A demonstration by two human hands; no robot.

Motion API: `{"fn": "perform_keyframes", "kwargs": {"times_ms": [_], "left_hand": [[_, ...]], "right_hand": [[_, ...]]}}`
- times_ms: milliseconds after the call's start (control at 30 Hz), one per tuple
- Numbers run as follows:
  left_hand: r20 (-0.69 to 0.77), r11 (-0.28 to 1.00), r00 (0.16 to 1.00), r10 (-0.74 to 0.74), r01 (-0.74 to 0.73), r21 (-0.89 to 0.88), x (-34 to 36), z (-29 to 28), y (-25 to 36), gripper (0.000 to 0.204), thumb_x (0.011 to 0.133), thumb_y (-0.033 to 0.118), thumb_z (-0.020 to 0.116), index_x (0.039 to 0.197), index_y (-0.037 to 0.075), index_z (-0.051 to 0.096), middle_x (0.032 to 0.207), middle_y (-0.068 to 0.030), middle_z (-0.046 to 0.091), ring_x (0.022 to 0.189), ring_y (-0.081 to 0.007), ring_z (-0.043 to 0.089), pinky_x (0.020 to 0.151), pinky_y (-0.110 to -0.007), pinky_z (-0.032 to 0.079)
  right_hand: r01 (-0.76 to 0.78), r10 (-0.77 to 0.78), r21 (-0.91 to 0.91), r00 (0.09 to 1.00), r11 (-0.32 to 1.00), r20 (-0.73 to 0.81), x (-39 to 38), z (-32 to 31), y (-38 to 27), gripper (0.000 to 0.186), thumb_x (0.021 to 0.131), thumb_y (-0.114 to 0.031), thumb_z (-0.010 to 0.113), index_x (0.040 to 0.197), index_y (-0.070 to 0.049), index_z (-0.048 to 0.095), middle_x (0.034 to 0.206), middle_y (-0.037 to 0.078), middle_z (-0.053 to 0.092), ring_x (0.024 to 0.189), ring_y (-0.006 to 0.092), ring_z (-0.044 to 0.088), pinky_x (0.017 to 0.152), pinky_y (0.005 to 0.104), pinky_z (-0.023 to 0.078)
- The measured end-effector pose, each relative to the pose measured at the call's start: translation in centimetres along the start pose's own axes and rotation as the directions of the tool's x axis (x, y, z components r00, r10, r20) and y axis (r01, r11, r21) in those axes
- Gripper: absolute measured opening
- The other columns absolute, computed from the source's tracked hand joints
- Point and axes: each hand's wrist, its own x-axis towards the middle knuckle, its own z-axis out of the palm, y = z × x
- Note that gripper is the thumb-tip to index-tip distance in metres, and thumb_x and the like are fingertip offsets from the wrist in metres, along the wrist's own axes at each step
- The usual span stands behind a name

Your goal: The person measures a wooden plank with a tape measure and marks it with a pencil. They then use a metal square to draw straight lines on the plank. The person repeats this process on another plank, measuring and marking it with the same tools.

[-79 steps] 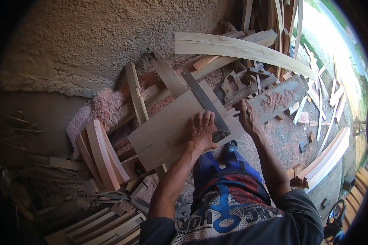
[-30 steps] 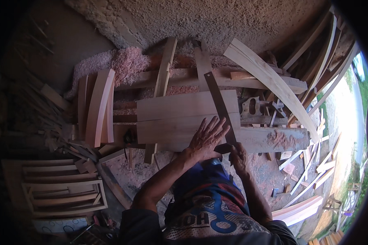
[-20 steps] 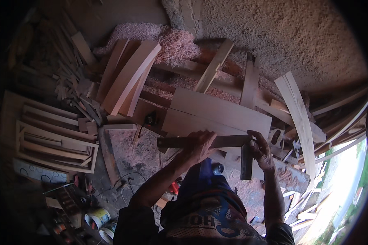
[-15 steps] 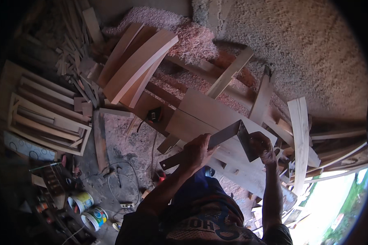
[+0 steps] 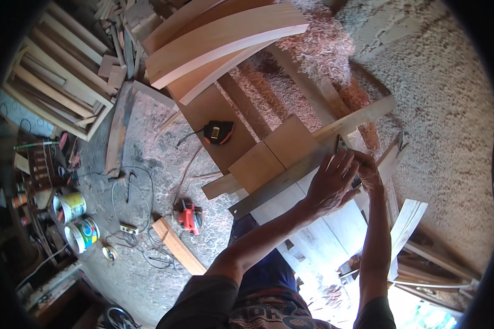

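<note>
A metal try square [image 5: 274, 183] lies diagonally across two pale flat boards [image 5: 332, 230], its long blade reaching down-left to a holed tip. My left hand [image 5: 328, 186] rests on the blade near the square's corner with fingers stretched out, partly over my right hand. My right hand [image 5: 368, 171] is curled round the square's short stock, partly hidden behind the left fingers. A darker board section [image 5: 258, 164] shows above the blade, and a black-and-orange cased tool [image 5: 218, 131], perhaps a tape measure, sits on a brown plank up-left of it.
Curved timbers [image 5: 219, 44] lie at the top beside pink shavings [image 5: 321, 46]. Wooden frames [image 5: 60, 82] stand at upper left. On the floor are a red power tool [image 5: 189, 216], cables, a loose plank [image 5: 175, 244] and two buckets [image 5: 81, 236]. A rough wall [image 5: 433, 98] fills the right.
The view has swung round, so the bench now runs diagonally. The square has turned from upright on the boards to crosswise, and its corner is now at the far side, with both hands there.
</note>
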Motion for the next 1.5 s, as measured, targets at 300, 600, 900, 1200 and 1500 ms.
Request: {"fn": "perform_keyframes", "kwargs": {"times_ms": [300,600,900,1200,1500], "left_hand": [[-0.055,0.98,0.998,-0.026,0.036,0.197,1.2,1.1,-2.7,0.056,0.09,0.044,0.068,0.126,0.001,0.062,0.136,-0.0179,0.057,0.139,-0.0374,0.044,0.114,-0.055,0.031],[-0.084,0.982,0.996,-0.026,0.042,0.187,1.1,2.1,-3.1,0.04,0.088,0.032,0.069,0.115,0.003,0.065,0.126,-0.0159,0.059,0.137,-0.0361,0.046,0.114,-0.054,0.031],[-0.107,0.982,0.992,-0.067,0.085,0.167,1.1,2.5,-3.0,0.042,0.088,0.03,0.07,0.121,0.004,0.063,0.133,-0.0167,0.057,0.141,-0.036,0.043,0.117,-0.058,0.027],[-0.08,0.979,0.993,-0.092,0.105,0.173,1.1,2.3,-3.2,0.042,0.087,0.031,0.072,0.12,0.004,0.066,0.134,-0.0162,0.057,0.142,-0.0348,0.042,0.118,-0.059,0.026],[-0.12,0.985,0.988,-0.094,0.109,0.13,1.0,2.6,-3.2,0.039,0.089,0.03,0.07,0.119,0.005,0.066,0.131,-0.0148,0.056,0.141,-0.0345,0.041,0.118,-0.06,0.027]], "right_hand": [[-0.055,0.051,0.111,0.998,0.992,0.038,1.3,2.1,0.4,0.033,0.09,-0.018,0.074,0.116,0.001,0.069,0.102,0.003,0.071,0.088,0.0072,0.063,0.072,0.0249,0.052],[-0.009,0.032,0.302,0.997,0.953,-0.072,-1.9,2.4,2.0,0.04,0.078,-0.01,0.076,0.115,0.003,0.068,0.1,0.004,0.07,0.091,0.013,0.065,0.082,0.0267,0.051],[0.089,-0.042,0.358,0.99,0.929,-0.138,-1.8,3.9,2.0,0.045,0.082,-0.014,0.081,0.122,0.003,0.069,0.107,0.005,0.072,0.095,0.0137,0.066,0.087,0.0287,0.052],[0.099,-0.068,0.369,0.993,0.924,-0.098,-0.8,4.0,2.5,0.048,0.084,-0.015,0.081,0.125,0.003,0.067,0.11,0.005,0.071,0.096,0.0127,0.065,0.087,0.0282,0.052],[0.106,-0.072,0.402,0.992,0.909,-0.099,-1.0,3.9,2.2,0.046,0.084,-0.011,0.079,0.125,0.006,0.066,0.114,0.007,0.071,0.103,0.0153,0.065,0.095,0.0299,0.05]]}}
